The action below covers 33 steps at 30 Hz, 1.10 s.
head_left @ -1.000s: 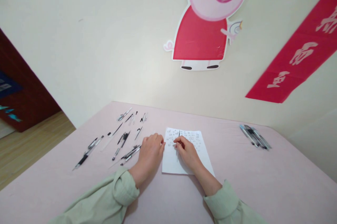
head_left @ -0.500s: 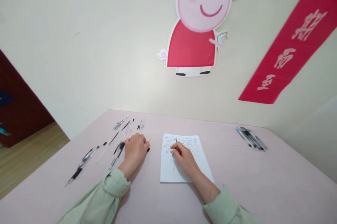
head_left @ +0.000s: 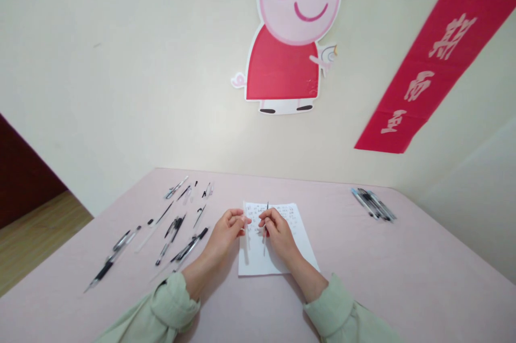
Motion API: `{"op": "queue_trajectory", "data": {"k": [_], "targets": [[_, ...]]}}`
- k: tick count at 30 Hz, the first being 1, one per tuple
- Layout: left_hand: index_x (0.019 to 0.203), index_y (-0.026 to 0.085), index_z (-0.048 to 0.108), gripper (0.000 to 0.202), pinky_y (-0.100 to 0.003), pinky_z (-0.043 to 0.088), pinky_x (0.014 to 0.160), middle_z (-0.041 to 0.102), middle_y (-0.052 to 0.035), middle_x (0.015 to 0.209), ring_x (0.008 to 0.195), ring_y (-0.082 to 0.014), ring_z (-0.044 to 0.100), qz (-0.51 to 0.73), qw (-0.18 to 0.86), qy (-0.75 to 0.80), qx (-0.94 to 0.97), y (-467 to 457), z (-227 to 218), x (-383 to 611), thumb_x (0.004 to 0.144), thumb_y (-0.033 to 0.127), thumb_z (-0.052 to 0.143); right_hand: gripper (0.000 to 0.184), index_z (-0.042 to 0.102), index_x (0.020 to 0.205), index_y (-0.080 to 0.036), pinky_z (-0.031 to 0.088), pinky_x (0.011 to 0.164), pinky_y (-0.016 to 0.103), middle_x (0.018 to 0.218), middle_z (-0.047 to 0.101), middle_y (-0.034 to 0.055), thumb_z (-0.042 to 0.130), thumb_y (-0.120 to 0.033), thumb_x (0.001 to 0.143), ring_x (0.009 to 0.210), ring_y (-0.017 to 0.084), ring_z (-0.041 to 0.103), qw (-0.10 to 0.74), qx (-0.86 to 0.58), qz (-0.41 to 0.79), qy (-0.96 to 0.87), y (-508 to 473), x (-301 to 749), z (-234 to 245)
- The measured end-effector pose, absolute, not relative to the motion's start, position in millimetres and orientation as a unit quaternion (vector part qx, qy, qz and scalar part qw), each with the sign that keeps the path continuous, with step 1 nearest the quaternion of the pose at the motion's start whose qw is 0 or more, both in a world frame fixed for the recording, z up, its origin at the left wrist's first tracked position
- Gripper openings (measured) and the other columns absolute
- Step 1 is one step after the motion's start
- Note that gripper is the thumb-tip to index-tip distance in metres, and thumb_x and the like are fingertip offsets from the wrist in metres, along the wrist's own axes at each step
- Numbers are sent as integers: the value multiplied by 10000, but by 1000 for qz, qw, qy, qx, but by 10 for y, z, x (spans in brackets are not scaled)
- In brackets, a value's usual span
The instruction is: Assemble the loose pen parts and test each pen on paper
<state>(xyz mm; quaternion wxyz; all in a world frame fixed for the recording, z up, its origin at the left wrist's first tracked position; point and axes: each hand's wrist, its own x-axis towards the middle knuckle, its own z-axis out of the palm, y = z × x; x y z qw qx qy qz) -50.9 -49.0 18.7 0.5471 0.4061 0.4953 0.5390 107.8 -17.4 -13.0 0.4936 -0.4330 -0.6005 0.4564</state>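
Over the left side of the paper, my left hand (head_left: pixel 226 233) pinches a clear, whitish pen barrel (head_left: pixel 247 249), held roughly upright in the picture. My right hand (head_left: pixel 282 235) is closed on a thin pen refill (head_left: pixel 265 246) with a dark end pointing away from me. The two pieces are side by side, a small gap apart. Beneath both hands lies a white sheet of paper (head_left: pixel 253 268) with rows of handwriting on its upper part; my right hand hides some of it.
Loose pens and pen parts (head_left: pixel 173 238) are scattered across the left of the pink-covered table (head_left: pixel 346 289). At the far right lies a bunch of pens (head_left: pixel 373 204). A wall (head_left: pixel 181 90) with a pink pig cutout (head_left: pixel 282 71) and a red banner (head_left: pixel 419 82) rises behind.
My left hand has moved right from the scattered pen parts to the paper, bringing the clear barrel. My right hand still holds the refill. The view has shifted slightly.
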Motion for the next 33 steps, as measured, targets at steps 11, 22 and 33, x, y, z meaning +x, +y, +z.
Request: {"op": "queue_trajectory", "data": {"k": [11, 22, 33], "targets": [[781, 170, 554, 263, -254, 517, 830, 601, 27, 790, 788, -97, 628, 612, 629, 401, 264, -477, 92, -465, 699, 298, 769, 310, 508, 857, -206, 433, 516, 249, 691, 671, 11, 536, -514, 842, 532, 130, 601, 574, -413, 513, -486, -85, 1131, -73], [835, 175, 527, 97, -245, 562, 776, 685, -22, 749, 781, -126, 694, 623, 625, 419, 212, -448, 36, -467, 849, 195, 621, 446, 566, 755, -213, 370, 456, 267, 482, 496, -30, 450, -635, 841, 430, 130, 425, 611, -410, 562, -378, -35, 1191, -78], [845, 174, 528, 142, -262, 561, 785, 702, -38, 772, 782, -140, 698, 610, 639, 409, 229, -477, 53, -455, 820, 217, 661, 457, 614, 782, -190, 370, 459, 249, 490, 518, -25, 483, -625, 832, 437, 118, 440, 585, -388, 594, -393, -95, 1132, -54]]}}
